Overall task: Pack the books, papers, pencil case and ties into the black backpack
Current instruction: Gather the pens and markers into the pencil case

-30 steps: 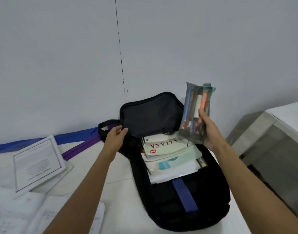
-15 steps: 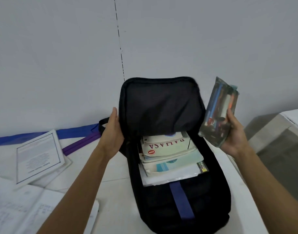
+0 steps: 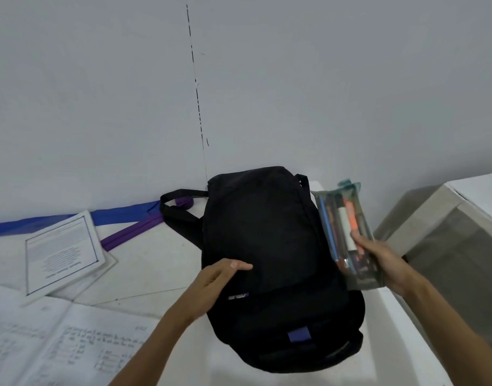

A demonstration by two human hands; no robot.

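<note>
ASUS logo [image 3: 238,296], on black backpack [image 3: 267,235]

Left hand [image 3: 219,277] on black backpack [image 3: 267,232] — pencil case [image 3: 342,227] in right hand [image 3: 384,263]

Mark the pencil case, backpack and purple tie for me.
Clear plastic pencil case [image 3: 340,222]: head view, its see-through side.
Black fabric backpack [image 3: 267,227]: head view, front panel.
Flat purple tie [image 3: 130,232]: head view, mid-strip.

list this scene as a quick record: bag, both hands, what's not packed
backpack: black, lying on the white table, front flap down, contents hidden
left hand: flat on the backpack's front, fingers straight
right hand: grips the clear pencil case, held beside the backpack's right side
unpacked: bordered printed sheet, handwritten pages, blue tie, purple tie, all left of the backpack
</note>
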